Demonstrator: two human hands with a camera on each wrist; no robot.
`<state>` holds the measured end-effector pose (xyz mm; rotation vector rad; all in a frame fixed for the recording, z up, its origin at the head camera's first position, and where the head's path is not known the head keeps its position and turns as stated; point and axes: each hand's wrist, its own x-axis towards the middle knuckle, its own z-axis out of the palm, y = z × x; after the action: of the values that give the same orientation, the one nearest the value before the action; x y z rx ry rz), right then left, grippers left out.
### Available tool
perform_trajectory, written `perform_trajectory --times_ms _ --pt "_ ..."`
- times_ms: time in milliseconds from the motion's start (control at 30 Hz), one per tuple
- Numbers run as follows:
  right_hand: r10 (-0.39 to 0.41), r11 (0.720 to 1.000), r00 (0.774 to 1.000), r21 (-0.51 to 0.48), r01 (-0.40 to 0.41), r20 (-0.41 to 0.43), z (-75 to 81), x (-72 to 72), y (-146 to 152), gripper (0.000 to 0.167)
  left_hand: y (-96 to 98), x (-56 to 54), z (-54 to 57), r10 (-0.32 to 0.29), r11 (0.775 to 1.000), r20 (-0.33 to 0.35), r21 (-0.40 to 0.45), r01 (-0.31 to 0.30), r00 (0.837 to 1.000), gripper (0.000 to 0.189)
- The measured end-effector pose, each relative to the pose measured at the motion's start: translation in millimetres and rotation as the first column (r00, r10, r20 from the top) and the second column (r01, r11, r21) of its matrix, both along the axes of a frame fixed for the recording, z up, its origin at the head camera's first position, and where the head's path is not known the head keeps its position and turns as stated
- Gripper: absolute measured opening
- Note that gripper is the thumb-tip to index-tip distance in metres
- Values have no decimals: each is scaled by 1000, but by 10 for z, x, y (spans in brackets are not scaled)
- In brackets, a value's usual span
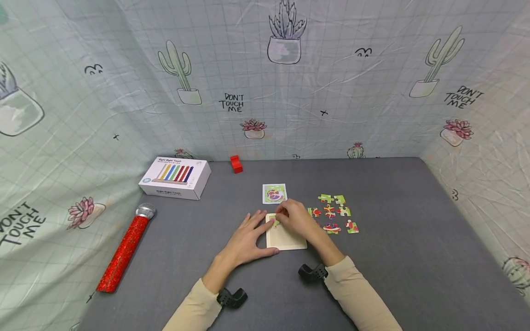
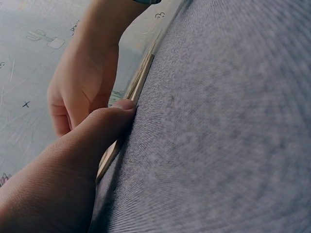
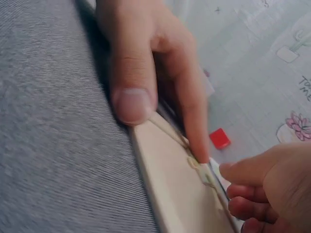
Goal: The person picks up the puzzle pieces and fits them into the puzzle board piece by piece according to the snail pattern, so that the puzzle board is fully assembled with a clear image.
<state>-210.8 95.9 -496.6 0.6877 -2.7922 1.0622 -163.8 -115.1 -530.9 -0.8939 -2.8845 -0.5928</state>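
Observation:
A shallow wooden puzzle tray [image 1: 287,240] lies in front of me. With fingers spread and fairly straight, my left hand [image 1: 245,240] steadies it. Its thumb [image 3: 133,104] presses the near corner, and the index finger [image 3: 193,114] reaches to a green puzzle piece [image 3: 208,178] at the tray's far left corner. My right hand [image 1: 296,218] is bent over that corner, its fingers curled and thumb tip close beside the piece; I cannot tell whether it pinches it. Several loose puzzle pieces [image 1: 329,211] lie to the right, a few partly hidden by my right hand.
Beyond the tray lies a square picture card [image 1: 274,193]. A red block [image 1: 236,164] sits near the back wall, with a white box [image 1: 175,178] to its left. A red glittery microphone [image 1: 124,253] lies at the table's left side. Printed cloth hangs all around.

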Motion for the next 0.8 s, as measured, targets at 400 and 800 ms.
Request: perform_trajectory --times_ms 400,800 --pt "-73 997 996 -3 73 53 147 -74 281 34 11 0 -20 21 1000 4 -17 -21 1000 86" --pt "-150 986 986 -60 155 72 161 -154 599 44 9 -13 -39 22 1000 9 -20 -22 1000 85"
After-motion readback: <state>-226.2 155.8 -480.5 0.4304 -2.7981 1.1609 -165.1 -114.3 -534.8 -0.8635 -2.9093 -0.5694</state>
